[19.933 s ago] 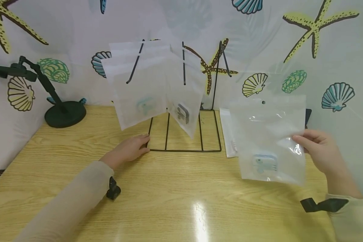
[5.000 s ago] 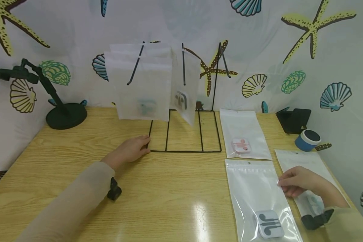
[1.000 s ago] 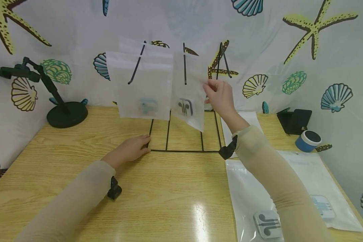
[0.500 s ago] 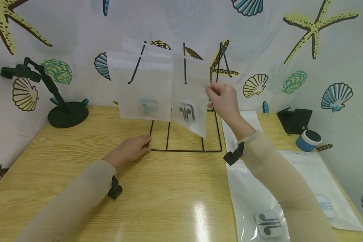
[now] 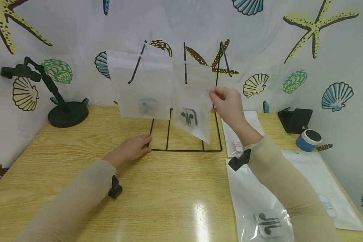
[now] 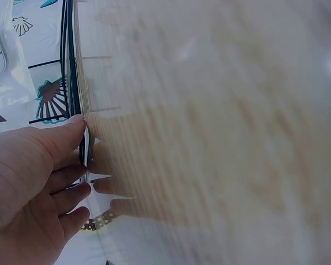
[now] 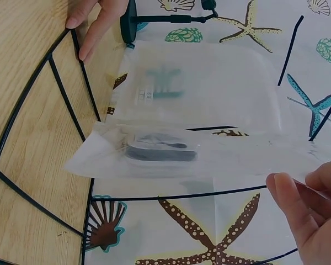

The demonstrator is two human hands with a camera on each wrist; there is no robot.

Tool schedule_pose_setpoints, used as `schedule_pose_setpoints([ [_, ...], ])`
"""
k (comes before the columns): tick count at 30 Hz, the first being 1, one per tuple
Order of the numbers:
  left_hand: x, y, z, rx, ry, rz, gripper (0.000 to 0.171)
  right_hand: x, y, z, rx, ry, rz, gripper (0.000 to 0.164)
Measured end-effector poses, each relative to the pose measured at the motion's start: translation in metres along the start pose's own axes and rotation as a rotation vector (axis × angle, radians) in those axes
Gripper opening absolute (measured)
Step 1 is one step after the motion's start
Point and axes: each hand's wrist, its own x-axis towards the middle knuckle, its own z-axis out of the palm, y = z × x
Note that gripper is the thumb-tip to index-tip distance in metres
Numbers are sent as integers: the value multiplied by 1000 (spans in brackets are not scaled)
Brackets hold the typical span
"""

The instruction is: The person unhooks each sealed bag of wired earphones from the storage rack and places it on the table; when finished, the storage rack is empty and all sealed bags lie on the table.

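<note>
My right hand (image 5: pixel 230 105) pinches the right edge of a translucent zip bag (image 5: pixel 196 97) on the middle hook (image 5: pixel 186 74) of a black wire display rack (image 5: pixel 187 151). Inside that bag lies a case of dark earphones (image 5: pixel 189 117); the right wrist view shows the bag (image 7: pixel 220 157) nearly edge-on. On the left hook hangs another bag (image 5: pixel 145 77) with a teal earphone case showing through. My left hand (image 5: pixel 129 150) holds the front left corner of the rack's base, thumb and fingers around the wire in the left wrist view.
Three bags lie on the table at right: one with pink earphones (image 5: pixel 237 147), one with grey earphones (image 5: pixel 268 223), one with a pale blue case (image 5: pixel 327 205), partly under my right sleeve. Behind are a blue-and-white jar (image 5: pixel 309 140) and black stand (image 5: pixel 294 120); a black lamp-like stand (image 5: pixel 67 114) is at left.
Five seconds ago my right hand was over the bags on the table. Lately it has drawn the middle bag forward along its hook, rightward and slightly down. My left hand stays put.
</note>
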Motion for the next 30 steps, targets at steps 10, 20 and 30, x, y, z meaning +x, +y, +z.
schedule_pose_setpoints([
  [10, 2, -1, 0, -7, -20, -11, 55, -16, -18, -8, 19, -9, -17, 22],
  [20, 1, 0, -1, 1, 0, 9, 55, -21, -10, -10, 41, -25, -49, 21],
  [30, 2, -1, 0, 0, 5, 15, 54, -29, -12, -17, 34, -39, -54, 20],
])
